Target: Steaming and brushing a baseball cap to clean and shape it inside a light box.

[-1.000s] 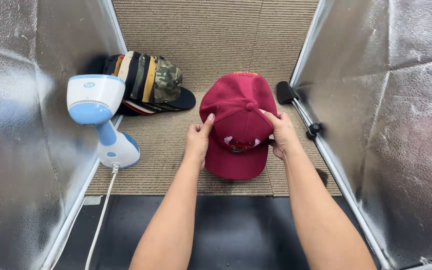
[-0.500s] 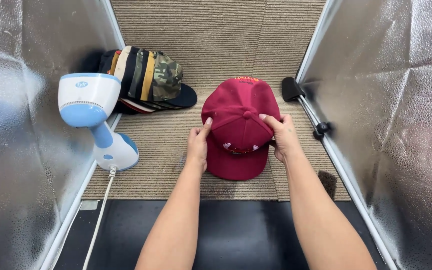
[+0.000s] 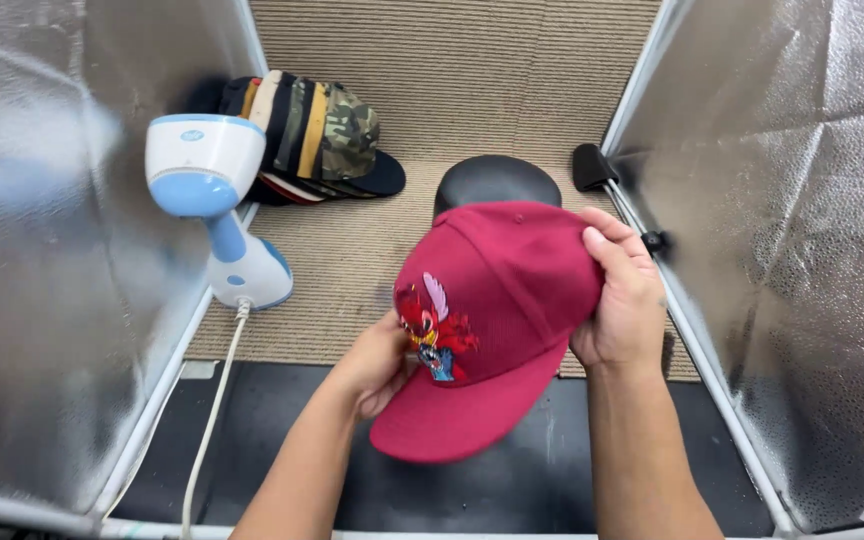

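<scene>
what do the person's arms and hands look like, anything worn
Both forearms are bare to the frame's bottom edge: no sleeves, gloves, watch or bracelet show. The left hand and right hand show no rings; fingernails are short and unpainted.

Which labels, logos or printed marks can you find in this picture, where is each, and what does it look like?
Embroidered patch: front of the red cap held in both hands; cartoon figure in red, blue and pink.
Small logo: top of the white-and-blue garment steamer at left; blue oval.
No packages, signs or screens.
</scene>
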